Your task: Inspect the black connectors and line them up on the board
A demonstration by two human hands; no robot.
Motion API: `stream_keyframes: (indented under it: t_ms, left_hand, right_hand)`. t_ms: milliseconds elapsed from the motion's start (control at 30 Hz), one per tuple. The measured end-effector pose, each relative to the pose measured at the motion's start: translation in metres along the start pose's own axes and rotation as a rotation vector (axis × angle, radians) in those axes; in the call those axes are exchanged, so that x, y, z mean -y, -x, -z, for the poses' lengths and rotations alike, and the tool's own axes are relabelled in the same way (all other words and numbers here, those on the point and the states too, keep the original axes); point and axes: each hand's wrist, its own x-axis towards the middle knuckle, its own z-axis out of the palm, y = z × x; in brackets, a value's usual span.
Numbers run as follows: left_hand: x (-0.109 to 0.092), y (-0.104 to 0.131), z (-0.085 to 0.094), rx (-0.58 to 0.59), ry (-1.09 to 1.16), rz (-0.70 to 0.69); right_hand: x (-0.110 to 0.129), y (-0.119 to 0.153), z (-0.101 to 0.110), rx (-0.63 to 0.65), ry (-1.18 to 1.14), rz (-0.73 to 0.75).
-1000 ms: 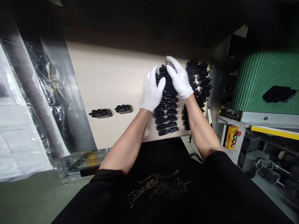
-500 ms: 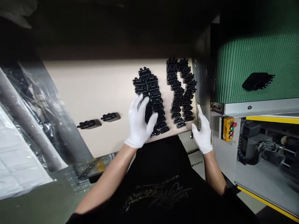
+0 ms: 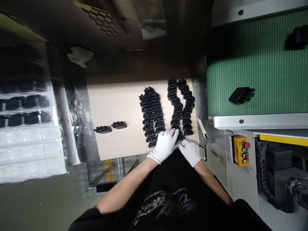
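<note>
Black ridged parts [image 3: 157,114] stand in two double rows on a pale board; the right-hand pair of rows [image 3: 187,109] bends in the middle. My left hand [image 3: 166,145], in a white glove, lies over the near end of the right-hand rows, its fingers bent around something I cannot make out. Close beside it, at the board's near edge, my gloved right hand [image 3: 190,151] has its fingers pressed together; what they hold, if anything, is hidden. Two single parts [image 3: 119,124] lie apart on the left of the board.
A green belt [image 3: 271,77] on the right carries black parts. Below it is an orange button box [image 3: 240,150]. A white pen-like object [image 3: 202,127] lies right of the board [image 3: 115,99]. Wrapped trays [image 3: 29,141] stand at far left.
My left hand has moved from the left-hand rows to the near end of the right-hand ones. My right hand has come in beside it, away from the pen-like object. The camera view has shifted.
</note>
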Motion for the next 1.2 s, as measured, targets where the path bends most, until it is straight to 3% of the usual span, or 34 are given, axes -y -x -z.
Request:
stream_keyframes:
  t_ms: [67, 167, 233, 300, 433, 533, 700, 800, 933, 1033, 1200]
  left_hand:
    - [-0.001, 0.001, -0.006, -0.050, 0.042, 0.023]
    - [0.002, -0.008, -0.005, -0.251, 0.238, 0.036]
    - [0.005, -0.028, -0.001, -0.398, 0.408, 0.093]
    - [0.012, -0.062, 0.001, -0.489, 0.577, 0.198]
    - [0.036, -0.137, -0.003, -0.569, 0.850, 0.448]
    - [0.051, -0.169, -0.008, -0.587, 0.915, 0.494]
    - [0.048, -0.173, -0.006, -0.606, 0.965, 0.375]
    - [0.049, -0.171, -0.002, -0.594, 0.998, 0.371]
    - [0.066, -0.188, 0.005, -0.588, 1.001, 0.442]
    - [0.080, -0.207, 0.011, -0.600, 1.006, 0.431]
    - [0.089, -0.222, 0.013, -0.557, 1.007, 0.336]
  right_hand:
    - [-0.009, 0.002, 0.007, -0.040, -0.071, 0.041]
    - [-0.028, 0.000, 0.026, -0.343, -0.329, 0.079]
    - [-0.035, -0.020, 0.040, -0.578, -0.537, 0.121]
    - [-0.036, -0.059, 0.054, -0.685, -0.661, 0.187]
    - [-0.025, -0.157, 0.072, -0.688, -0.804, 0.328]
    - [-0.016, -0.200, 0.079, -0.669, -0.926, 0.382]
    - [-0.007, -0.200, 0.081, -0.528, -0.883, 0.536]
    - [-0.011, -0.203, 0.086, -0.537, -0.864, 0.550]
    - [-0.011, -0.243, 0.106, -0.650, -0.848, 0.490]
    - [0.001, -0.273, 0.119, -0.653, -0.818, 0.494]
    - [0.018, -0.285, 0.123, -0.603, -0.736, 0.553]
